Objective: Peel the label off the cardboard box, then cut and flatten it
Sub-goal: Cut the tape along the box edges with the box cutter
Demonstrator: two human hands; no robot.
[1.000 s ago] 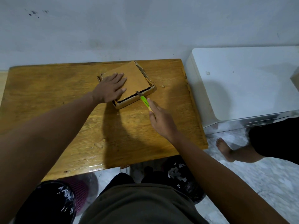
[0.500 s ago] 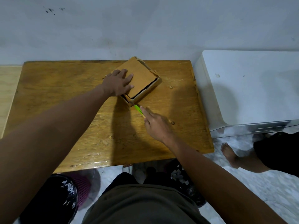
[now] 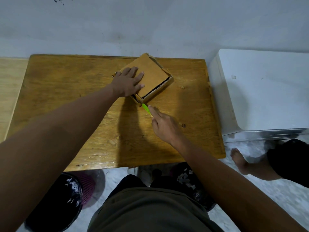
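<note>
At upper centre of the head view, the box (image 3: 151,77) lay on the table (image 3: 66,97), the left hand (image 3: 128,82) pressing flat on its top with fingers spread. Just below, the right hand (image 3: 164,126) gripped a green knife (image 3: 146,109), blade at the box's near corner. No label showed, so peeling seemed done; cutting looked underway, flattening remained.

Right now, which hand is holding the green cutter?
The right hand grips the green cutter at the cardboard box; the left hand lies flat on top.
</note>
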